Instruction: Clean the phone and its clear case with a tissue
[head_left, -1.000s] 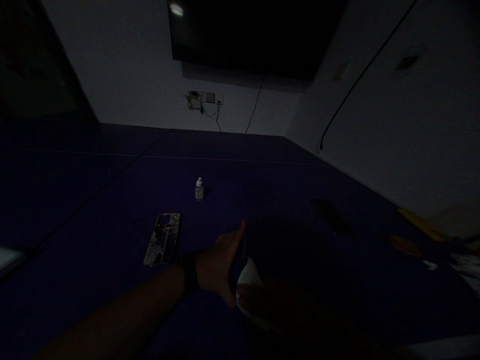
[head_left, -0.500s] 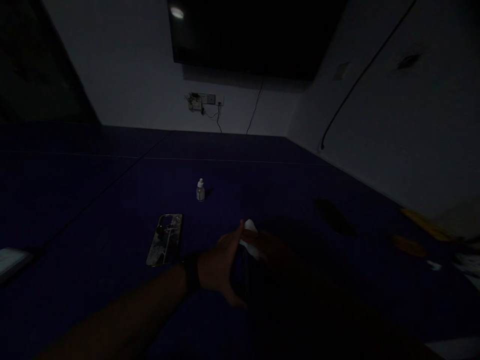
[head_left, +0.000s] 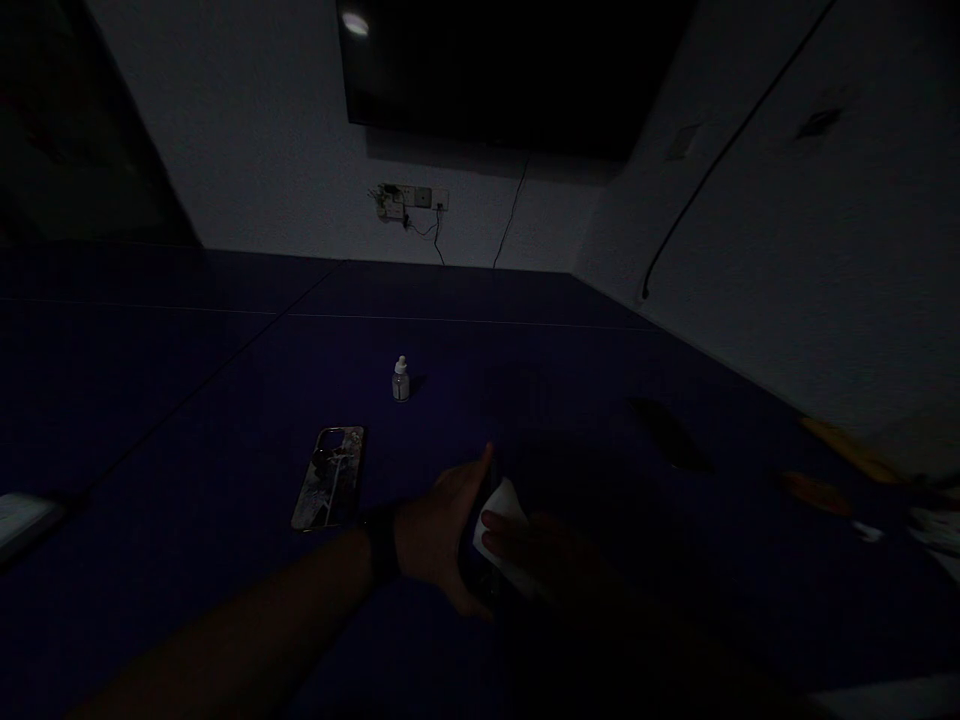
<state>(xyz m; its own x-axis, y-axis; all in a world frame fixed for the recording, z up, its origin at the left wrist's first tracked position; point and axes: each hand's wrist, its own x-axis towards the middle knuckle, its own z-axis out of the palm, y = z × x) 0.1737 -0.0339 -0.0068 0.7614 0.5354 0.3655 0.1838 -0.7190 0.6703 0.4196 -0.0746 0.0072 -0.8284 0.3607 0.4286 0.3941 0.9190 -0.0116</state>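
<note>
My left hand, with a dark band on the wrist, is wrapped around the edges of a dark phone, thumb on the near side and fingers on the far side. My right hand presses a folded white wipe against the phone's face; deep shadow hides much of this hand. Left of the hands, a patterned phone case with a camera cutout lies flat. Beyond it a small dropper bottle with a white cap stands upright.
The dark blue table runs back to the wall. A dark flat object lies to the right, with orange and yellow items beyond. A pale box-like object sits at the left edge. A large screen hangs above.
My right hand and the wipe have moved nearer to me along the phone, from its far end towards its middle. My left hand stays in nearly the same place.
</note>
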